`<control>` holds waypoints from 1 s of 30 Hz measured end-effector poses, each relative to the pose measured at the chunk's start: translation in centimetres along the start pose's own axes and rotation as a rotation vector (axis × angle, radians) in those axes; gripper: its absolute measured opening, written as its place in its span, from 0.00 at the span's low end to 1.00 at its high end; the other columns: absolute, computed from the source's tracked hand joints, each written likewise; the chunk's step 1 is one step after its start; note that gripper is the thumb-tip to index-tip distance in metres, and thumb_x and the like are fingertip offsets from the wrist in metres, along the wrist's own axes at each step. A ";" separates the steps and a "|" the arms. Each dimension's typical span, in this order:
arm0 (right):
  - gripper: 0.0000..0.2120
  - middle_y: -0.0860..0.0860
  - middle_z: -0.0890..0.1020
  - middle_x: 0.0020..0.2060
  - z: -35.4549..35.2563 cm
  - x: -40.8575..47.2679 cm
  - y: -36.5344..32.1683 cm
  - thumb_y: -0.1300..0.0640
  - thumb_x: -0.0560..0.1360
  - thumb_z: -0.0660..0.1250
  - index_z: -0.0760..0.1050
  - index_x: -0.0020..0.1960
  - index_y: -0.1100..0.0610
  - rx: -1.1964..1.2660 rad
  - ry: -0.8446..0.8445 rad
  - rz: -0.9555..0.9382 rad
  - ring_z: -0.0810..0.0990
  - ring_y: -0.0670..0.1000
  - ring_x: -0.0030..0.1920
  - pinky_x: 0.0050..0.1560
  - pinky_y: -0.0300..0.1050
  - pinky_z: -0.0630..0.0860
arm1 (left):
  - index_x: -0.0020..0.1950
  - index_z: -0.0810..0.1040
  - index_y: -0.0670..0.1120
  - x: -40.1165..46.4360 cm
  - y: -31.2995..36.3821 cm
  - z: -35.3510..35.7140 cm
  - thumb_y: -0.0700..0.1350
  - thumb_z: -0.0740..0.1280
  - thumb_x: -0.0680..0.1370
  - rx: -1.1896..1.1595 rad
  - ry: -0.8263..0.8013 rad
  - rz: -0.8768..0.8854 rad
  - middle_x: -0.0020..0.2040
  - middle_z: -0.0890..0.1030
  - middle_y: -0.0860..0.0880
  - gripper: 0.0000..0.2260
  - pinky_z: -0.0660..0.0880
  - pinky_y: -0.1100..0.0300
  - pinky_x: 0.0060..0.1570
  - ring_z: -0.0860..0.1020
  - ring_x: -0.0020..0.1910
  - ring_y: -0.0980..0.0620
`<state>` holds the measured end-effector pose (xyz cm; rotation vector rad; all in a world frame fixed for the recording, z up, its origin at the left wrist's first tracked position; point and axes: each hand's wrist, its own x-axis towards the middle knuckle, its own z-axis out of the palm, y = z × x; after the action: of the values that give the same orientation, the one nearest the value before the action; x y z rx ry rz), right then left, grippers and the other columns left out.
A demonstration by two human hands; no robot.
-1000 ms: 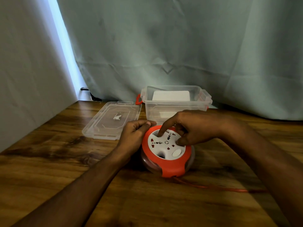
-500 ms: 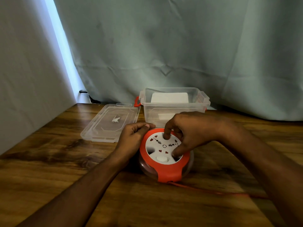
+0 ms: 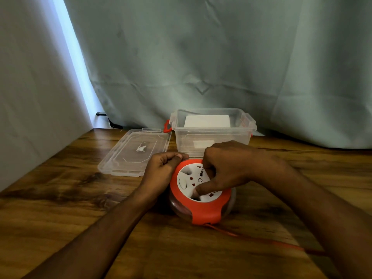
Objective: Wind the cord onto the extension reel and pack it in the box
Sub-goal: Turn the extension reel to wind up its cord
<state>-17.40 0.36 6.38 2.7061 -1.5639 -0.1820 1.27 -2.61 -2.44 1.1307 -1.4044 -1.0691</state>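
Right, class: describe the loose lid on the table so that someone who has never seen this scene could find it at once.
Start at the wooden table in front of the pale green curtain. At its far edge stands a clear plastic box with red latches; the lid lies flat just to its left, beyond the left hand. It is the only flat, shallow, clear piece there, unlike the deep box or the orange reel.

Dim, soft-focus view — cool daylight enters through the bright gap (image 3: 76,63) between the pale wall and the grey-green curtain (image 3: 201,57), faintly glossing the brown wooden tabletop (image 3: 60,188), while wide-angle bending tilts the edges.
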 end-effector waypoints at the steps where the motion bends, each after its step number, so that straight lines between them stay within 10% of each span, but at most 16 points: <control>1: 0.23 0.44 0.83 0.45 0.0 0.1 -0.1 0.27 0.69 0.70 0.68 0.37 0.45 0.013 -0.010 0.000 0.82 0.45 0.41 0.36 0.35 0.75 | 0.56 0.86 0.45 0.0 0.0 0.0 0.45 0.63 0.84 0.001 0.001 -0.001 0.47 0.89 0.47 0.11 0.84 0.56 0.46 0.88 0.46 0.49; 8: 0.09 0.40 0.78 0.35 -1.4 -0.7 1.2 0.45 0.76 0.74 0.82 0.56 0.44 0.146 0.013 -0.059 0.79 0.40 0.37 0.35 0.33 0.69 | 0.55 0.86 0.46 -0.1 0.1 -0.1 0.45 0.63 0.84 -0.002 0.014 -0.003 0.47 0.89 0.48 0.11 0.84 0.58 0.45 0.88 0.46 0.49; 11: 0.24 0.41 0.75 0.31 -1.5 -0.8 1.7 0.53 0.76 0.76 0.75 0.68 0.36 0.223 -0.017 -0.083 0.76 0.39 0.31 0.34 0.32 0.68 | 0.55 0.86 0.47 0.0 0.2 0.0 0.45 0.63 0.84 0.010 0.017 -0.007 0.48 0.89 0.48 0.11 0.84 0.53 0.49 0.87 0.47 0.49; 30: 0.30 0.33 0.70 0.50 -1.3 -1.0 1.3 0.40 0.71 0.77 0.74 0.71 0.36 0.062 -0.024 -0.075 0.72 0.40 0.45 0.38 0.31 0.66 | 0.55 0.86 0.45 -0.1 0.1 0.1 0.45 0.63 0.84 0.017 -0.004 -0.006 0.47 0.89 0.47 0.12 0.85 0.53 0.47 0.88 0.46 0.47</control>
<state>-18.93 0.52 7.84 2.8228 -1.4991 -0.1704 1.21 -2.50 -2.40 1.1460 -1.4166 -1.0665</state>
